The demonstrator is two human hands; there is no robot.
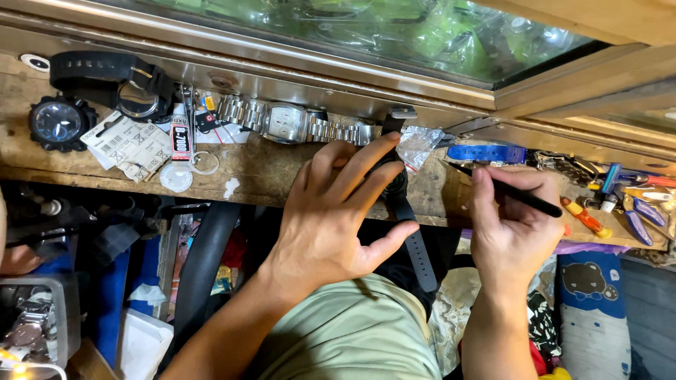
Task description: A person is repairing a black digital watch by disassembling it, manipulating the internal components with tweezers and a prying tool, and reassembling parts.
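My left hand (pixel 338 211) is closed around a black watch (pixel 401 204) at the front edge of a worn wooden bench (pixel 274 169); its black strap hangs down past the thumb. My right hand (pixel 510 225) pinches a thin black tool (pixel 517 195) like a pen, with its tip pointing left toward the watch. A silver metal-bracelet watch (pixel 289 123) lies on the bench just behind my left fingers. A small clear plastic bag (pixel 417 144) lies between the two hands.
On the bench at left lie a round black watch (pixel 60 123), a black strap with a lens (pixel 120 84), paper tags and a glue tube (pixel 181 141). A blue strap (pixel 486 153) and several small coloured tools (pixel 612 197) lie at right. A glass case runs behind.
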